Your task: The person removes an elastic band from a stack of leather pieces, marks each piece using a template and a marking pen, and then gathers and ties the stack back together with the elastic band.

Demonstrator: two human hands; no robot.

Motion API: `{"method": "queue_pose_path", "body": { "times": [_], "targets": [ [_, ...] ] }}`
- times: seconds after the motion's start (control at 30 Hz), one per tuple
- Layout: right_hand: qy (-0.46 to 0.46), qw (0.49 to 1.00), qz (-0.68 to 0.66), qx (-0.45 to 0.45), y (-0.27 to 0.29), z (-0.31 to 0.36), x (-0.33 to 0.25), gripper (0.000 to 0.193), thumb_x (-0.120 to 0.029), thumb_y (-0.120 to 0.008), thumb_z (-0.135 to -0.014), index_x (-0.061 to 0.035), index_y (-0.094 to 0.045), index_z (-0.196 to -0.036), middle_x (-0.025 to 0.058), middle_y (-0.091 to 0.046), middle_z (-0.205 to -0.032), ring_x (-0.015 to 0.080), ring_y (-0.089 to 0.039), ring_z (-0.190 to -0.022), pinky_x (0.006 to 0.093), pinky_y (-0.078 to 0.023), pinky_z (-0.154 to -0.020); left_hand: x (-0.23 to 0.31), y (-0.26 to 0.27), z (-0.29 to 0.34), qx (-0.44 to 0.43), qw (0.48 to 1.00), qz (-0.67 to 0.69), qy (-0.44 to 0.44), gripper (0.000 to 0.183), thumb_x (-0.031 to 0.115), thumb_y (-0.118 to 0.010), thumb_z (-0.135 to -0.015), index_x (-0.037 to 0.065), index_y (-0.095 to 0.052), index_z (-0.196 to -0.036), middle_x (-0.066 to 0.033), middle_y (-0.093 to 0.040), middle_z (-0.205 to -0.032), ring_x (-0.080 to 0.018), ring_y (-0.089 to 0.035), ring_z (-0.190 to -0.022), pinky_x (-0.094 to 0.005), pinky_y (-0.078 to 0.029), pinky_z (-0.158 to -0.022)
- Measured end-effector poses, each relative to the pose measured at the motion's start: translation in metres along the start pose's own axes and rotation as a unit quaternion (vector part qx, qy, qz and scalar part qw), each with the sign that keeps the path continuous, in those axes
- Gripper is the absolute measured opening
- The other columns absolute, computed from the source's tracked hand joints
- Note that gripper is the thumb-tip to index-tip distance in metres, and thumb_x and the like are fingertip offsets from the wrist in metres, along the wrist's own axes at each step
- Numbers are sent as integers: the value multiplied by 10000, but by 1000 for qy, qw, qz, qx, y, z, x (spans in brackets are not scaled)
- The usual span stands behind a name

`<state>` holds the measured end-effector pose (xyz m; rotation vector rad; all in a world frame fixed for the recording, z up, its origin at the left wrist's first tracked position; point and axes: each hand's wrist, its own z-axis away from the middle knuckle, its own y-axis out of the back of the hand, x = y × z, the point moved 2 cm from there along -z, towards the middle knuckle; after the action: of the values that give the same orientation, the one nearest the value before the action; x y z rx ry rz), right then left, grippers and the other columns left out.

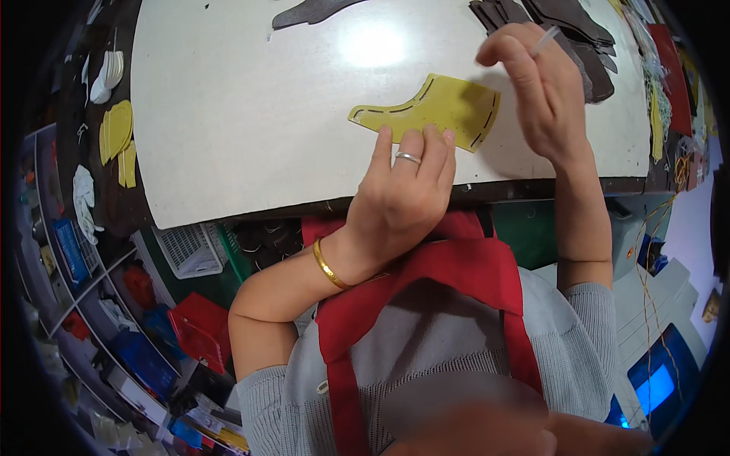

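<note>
A yellow shoe-part template lies flat on the white tabletop, with dark dashed slots along its curved and right edges. My left hand rests on its lower edge, fingers stretched out and pressing down. Raised beside the template's right end, my right hand has thumb and fingers curled round a slim pale pen. One end of the pen sticks out above the knuckles; its tip is hidden. Whether anything lies beneath the template cannot be told.
Dark brown cut pieces are stacked at the far right. Another dark piece lies at the far edge of the white board. Yellow pieces and a white glove lie to the left. Cords hang at right.
</note>
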<state>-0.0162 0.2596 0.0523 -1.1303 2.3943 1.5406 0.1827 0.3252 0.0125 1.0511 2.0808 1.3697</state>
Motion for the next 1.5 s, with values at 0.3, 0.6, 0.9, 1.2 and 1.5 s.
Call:
{"method": "queue_pose_path", "body": {
  "times": [0.3, 0.6, 0.9, 1.2, 1.5],
  "targets": [
    [0, 971, -95, -221, -70, -36, -46, 355, -426, -518, -1039, -109, -676, -1015, 82, -635, -596, 331, -658, -608, 427, -521, -598, 0, 3, 0, 9, 997, 70, 30, 270, 142, -627, -828, 56, -712, -1070, -128, -653, -1050, -332, -661, -1019, -414, -568, -909],
    [57, 972, -63, -219, -63, -34, -41, 307, -391, -560, -1021, -105, -640, -942, 89, -629, -607, 313, -651, -599, 409, -508, -565, 0, 2, -2, 24, 996, 75, 39, 308, 160, -636, -814, 88, -727, -1099, -119, -660, -1072, -335, -667, -1012, -386, -574, -882],
    [70, 972, 111, -196, -15, -31, -6, 196, -253, -662, -970, -72, -617, -909, 99, -654, -714, 288, -674, -682, 383, -487, -583, 0, 2, -4, -9, 998, 37, 40, 328, 151, -639, -808, 116, -732, -1120, -86, -675, -1117, -263, -634, -873, -297, -562, -686],
    [-140, 989, 9, -46, 12, 41, 10, 233, -286, -596, -1029, -73, -680, -989, 78, -673, -670, 285, -682, -646, 369, -508, -592, 4, -1, -6, -38, 999, 5, 36, 318, 197, -626, -865, 155, -710, -1168, -54, -662, -1218, -244, -622, -883, -342, -565, -783],
    [-127, 981, 39, -140, 10, 42, -36, 150, -208, -587, -975, -67, -635, -968, 125, -638, -767, 293, -669, -680, 389, -534, -608, 1, 3, -10, -42, 998, 29, 33, 340, 168, -623, -840, 110, -705, -1164, -82, -651, -1184, -243, -608, -843, -387, -584, -818]
  ]
}}
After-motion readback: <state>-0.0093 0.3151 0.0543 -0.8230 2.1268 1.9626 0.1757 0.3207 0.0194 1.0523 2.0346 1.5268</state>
